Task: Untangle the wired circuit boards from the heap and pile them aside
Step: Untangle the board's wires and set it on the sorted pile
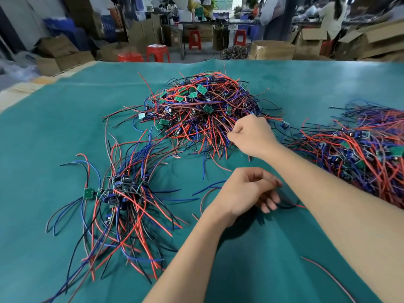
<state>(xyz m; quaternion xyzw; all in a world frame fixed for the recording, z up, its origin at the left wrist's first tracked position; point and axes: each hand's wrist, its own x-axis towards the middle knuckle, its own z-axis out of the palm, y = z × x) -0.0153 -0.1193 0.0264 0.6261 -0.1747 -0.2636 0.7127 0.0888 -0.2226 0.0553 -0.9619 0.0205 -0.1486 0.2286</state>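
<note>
A tangled heap [203, 110] of small green circuit boards with red, blue and black wires lies in the middle of the green table cover. My right hand [251, 136] reaches into the heap's near right edge and pinches wires there. My left hand [247, 191] hovers lower, fingers curled around a few thin black and red wires that trail to the right. A smaller pile [122, 193] of sorted boards with fanned-out wires lies at the left front. A second big heap [360, 149] spreads along the right edge.
The green table cover [65, 119] spans the whole view. A loose red wire [328, 276] lies at the front right. Beyond the table's far edge stand cardboard boxes [65, 55], red stools [157, 53] and people at benches.
</note>
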